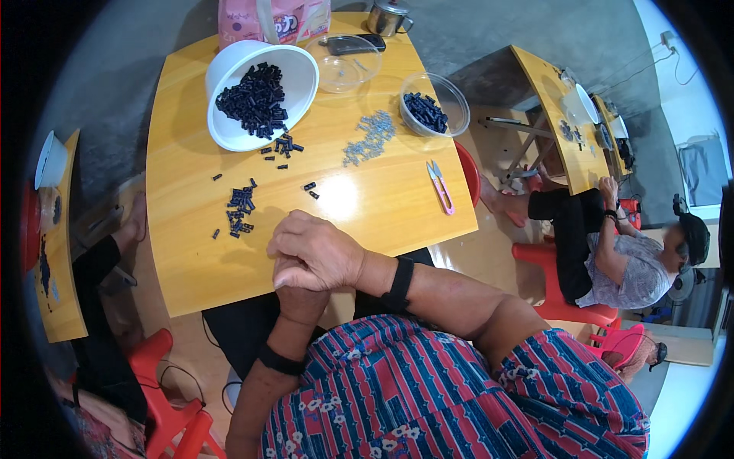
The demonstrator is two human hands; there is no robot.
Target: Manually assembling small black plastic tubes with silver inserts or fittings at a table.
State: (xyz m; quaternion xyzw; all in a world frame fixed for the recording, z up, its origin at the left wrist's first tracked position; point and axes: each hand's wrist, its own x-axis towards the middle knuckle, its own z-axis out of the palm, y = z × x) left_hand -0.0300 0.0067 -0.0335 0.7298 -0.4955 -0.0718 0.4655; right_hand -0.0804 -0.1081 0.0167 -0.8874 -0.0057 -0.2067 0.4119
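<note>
In the head view, the right grip (325, 246) is folded over the left grip (300, 296); whether either holds anything, I cannot tell. Small black pieces (241, 200) lie near, beyond-left of both, on the surface (183, 252).

"See any writing?"

"Yes — look at the pink bag (238, 17) by the far edge of the table (183, 153). Printed on its front, in bold white characters with dark outlines (288, 27), just right of a pale strap (265, 19)."

"Find more on it?"

"Look lower left, on the same front. Printed smaller there, in a darker purplish tone (232, 35)."

"Able to read that?"

"Hardly — too small and blurred to make out. Better seen in the white characters, set large beside the strap."
</note>
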